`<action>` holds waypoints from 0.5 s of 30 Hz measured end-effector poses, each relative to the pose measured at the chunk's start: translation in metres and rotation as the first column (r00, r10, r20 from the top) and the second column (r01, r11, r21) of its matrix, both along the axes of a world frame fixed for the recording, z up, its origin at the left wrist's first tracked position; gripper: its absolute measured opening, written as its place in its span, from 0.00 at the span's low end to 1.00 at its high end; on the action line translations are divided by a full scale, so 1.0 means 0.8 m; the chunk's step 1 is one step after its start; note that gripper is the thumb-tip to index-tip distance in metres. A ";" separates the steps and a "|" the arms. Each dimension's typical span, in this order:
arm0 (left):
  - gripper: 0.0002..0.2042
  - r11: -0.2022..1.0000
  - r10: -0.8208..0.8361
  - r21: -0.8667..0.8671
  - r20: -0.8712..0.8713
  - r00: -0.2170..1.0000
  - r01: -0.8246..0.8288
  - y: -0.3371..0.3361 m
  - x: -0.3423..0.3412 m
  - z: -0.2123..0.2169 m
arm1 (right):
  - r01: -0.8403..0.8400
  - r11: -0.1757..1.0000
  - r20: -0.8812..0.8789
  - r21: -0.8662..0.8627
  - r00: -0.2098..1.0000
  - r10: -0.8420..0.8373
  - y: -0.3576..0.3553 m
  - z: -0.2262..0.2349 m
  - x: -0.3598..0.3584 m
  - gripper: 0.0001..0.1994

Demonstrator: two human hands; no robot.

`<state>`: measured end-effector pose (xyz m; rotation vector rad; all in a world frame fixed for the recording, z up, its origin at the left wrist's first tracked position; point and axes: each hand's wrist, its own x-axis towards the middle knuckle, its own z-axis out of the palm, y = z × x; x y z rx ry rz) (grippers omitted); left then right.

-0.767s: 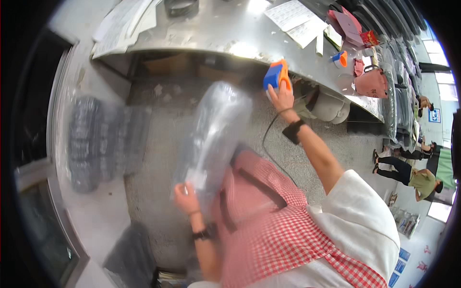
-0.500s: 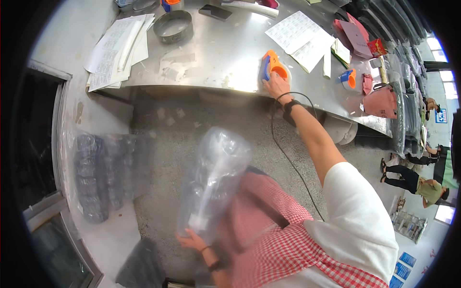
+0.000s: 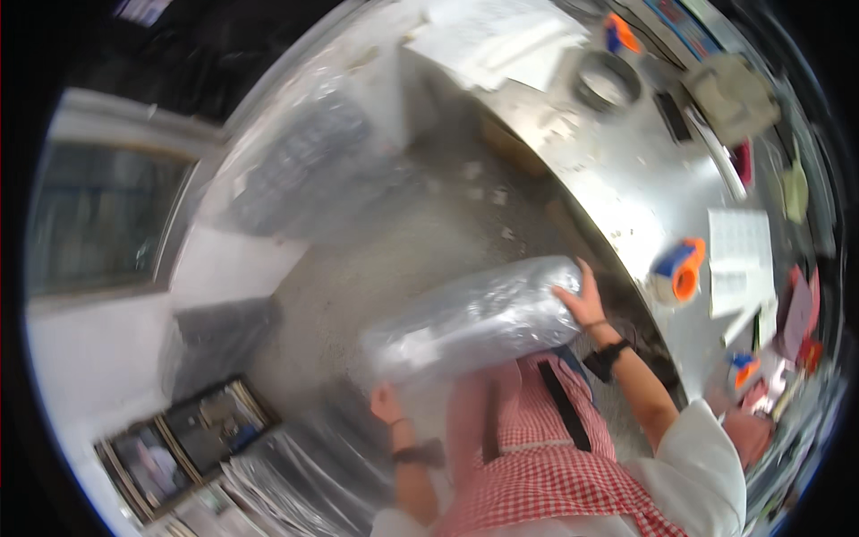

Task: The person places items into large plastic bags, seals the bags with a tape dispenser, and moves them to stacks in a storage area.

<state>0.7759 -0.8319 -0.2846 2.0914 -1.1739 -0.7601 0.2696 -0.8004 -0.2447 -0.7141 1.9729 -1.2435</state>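
Observation:
A long, silvery bundle wrapped in clear plastic (image 3: 483, 313) lies across in front of my body, held between both hands and tilted up to the right. My right hand (image 3: 583, 302) grips its right end, thumb and fingers spread round the wrapped end. At the lower left end my left hand (image 3: 386, 404) is closed on the plastic, somewhat blurred. What the wrapping holds inside cannot be made out. On the metal table, apart from both hands, stands an orange and blue tape dispenser (image 3: 682, 271).
The metal table (image 3: 617, 192) runs along the right, bearing papers (image 3: 741, 259), a round dark tin (image 3: 608, 82), a phone (image 3: 673, 116) and a second dispenser (image 3: 743, 369). Dark plastic-wrapped goods (image 3: 313, 456) lie at lower left, beside a black framed rack (image 3: 192, 438).
My right hand has let go of the tape dispenser on the table and now holds the bundle's right end. The bundle has swung from upright to lying across. My view has turned left.

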 end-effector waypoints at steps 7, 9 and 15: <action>0.08 0.924 -0.351 -0.206 -0.116 0.929 0.323 -0.123 -0.196 0.212 | 0.372 0.887 0.237 0.272 0.868 -0.436 0.126 0.028 -0.071 0.28; 0.05 0.772 -0.568 -0.371 -0.037 0.822 0.516 -0.178 -0.261 0.309 | 0.301 0.949 0.340 0.094 0.886 -0.315 0.202 0.026 -0.114 0.24; 0.04 0.177 -0.886 -0.644 0.225 0.406 0.744 -0.274 -0.408 0.642 | 0.174 0.969 0.120 -0.177 0.981 -0.154 0.260 0.226 -0.149 0.23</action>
